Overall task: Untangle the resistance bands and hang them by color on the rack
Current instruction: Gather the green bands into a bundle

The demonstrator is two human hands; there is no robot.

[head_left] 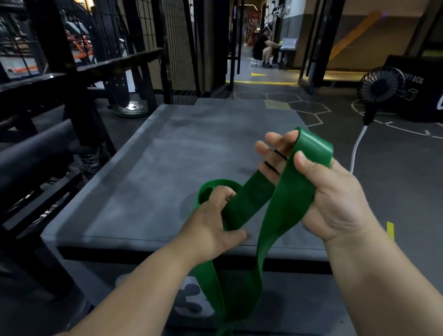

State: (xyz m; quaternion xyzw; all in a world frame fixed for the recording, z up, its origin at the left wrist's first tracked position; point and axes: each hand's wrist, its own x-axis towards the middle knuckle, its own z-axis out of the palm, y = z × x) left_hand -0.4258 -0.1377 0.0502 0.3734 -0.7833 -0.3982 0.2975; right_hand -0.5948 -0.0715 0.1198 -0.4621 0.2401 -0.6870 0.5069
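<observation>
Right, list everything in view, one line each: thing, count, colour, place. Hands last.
resistance band: one, green, held over the box, loop hanging between the forearms
box: one, grey, ahead of the hands
rack: one, black, left
padded roller: one, black, low at left
weight plate: one, silvery, on the floor beyond the rack
fan: one, black, right
cable: one, white, below the fan
soft box: one, black with white lettering, far right
seated person: one, dark top, down the corridor
left hand: grips a band fold
right hand: thumb pinches the band
</observation>
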